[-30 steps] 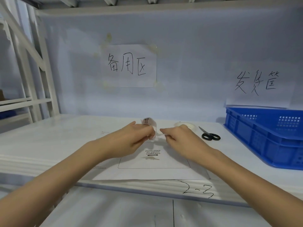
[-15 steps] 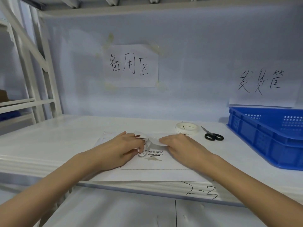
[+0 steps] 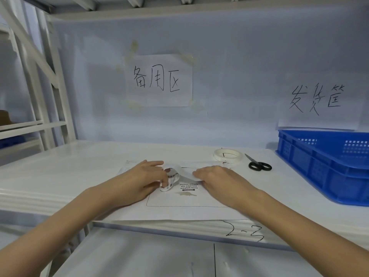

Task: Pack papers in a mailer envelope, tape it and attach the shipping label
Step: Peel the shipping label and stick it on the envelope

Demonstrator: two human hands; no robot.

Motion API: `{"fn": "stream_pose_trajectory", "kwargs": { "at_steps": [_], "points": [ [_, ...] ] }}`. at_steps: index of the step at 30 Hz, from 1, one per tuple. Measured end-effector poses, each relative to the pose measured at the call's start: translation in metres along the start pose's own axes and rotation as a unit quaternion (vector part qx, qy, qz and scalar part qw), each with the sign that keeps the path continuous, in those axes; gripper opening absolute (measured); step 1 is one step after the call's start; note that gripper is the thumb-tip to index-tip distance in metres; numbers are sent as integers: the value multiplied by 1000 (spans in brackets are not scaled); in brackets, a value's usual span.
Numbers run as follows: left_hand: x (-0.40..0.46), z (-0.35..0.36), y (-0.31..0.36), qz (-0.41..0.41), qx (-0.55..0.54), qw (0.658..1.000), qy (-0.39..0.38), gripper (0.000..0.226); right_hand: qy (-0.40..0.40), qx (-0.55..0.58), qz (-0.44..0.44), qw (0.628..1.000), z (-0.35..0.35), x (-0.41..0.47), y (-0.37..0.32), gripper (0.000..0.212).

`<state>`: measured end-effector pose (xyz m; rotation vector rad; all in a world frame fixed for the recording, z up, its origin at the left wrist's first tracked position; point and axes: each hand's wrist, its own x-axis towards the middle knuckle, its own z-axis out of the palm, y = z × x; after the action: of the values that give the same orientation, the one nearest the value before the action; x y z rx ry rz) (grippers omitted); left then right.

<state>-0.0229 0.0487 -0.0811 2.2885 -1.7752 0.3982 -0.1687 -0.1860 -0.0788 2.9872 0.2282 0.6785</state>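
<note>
Fingers (image 3: 162, 179) of the left hand (image 3: 139, 179) curl around the rolled-up end of a shipping label (image 3: 171, 177), pinching it so that its barcode print faces the camera. The right hand (image 3: 217, 179) lies nearly flat, its fingers (image 3: 196, 173) stretched out and pressing the label's other end down; they hold nothing closed inside them. Between the two hands the label arches up off the surface in a white curl.

Under both hands lies the white mailer envelope (image 3: 179, 211), flat on the desk (image 3: 69, 168) with its near edge reaching the desk's front lip. A thin outlined box is printed on it, with the words "Please attach sto express waybill here" just below the label, and a small brownish mark under that text.

Behind the right hand, a roll of clear tape (image 3: 227, 154) rests flat on the desk, and black-handled scissors (image 3: 258, 164) lie just beside it to the right. Farther right stands a blue plastic crate (image 3: 319, 166). Two handwritten paper signs (image 3: 159, 79) hang on the back wall, one above the crate. The marking "2-3" (image 3: 245, 232) is written on the desk's front edge.
</note>
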Motion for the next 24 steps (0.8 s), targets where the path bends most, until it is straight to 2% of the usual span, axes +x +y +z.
{"fn": "stream_pose_trajectory", "kwargs": {
  "at_steps": [6,10,13,19,24],
  "points": [
    [-3,-3,7,-27,-49,998,-13,17,-6,-18,-3,1000,-2,0,0,21],
    [-3,-5,9,-42,-66,997,-27,31,-14,-27,3,1000,-2,0,0,22],
    [-8,-8,11,-70,-85,993,-50,33,-15,-26,13,999,-2,-2,2,18],
    [-14,-9,13,-135,-171,976,-27,13,-7,-31,78,996,-19,-17,31,10],
    [-14,-13,13,-169,-252,953,-24,20,-21,-116,207,971,-43,-52,68,12]
  ]
}}
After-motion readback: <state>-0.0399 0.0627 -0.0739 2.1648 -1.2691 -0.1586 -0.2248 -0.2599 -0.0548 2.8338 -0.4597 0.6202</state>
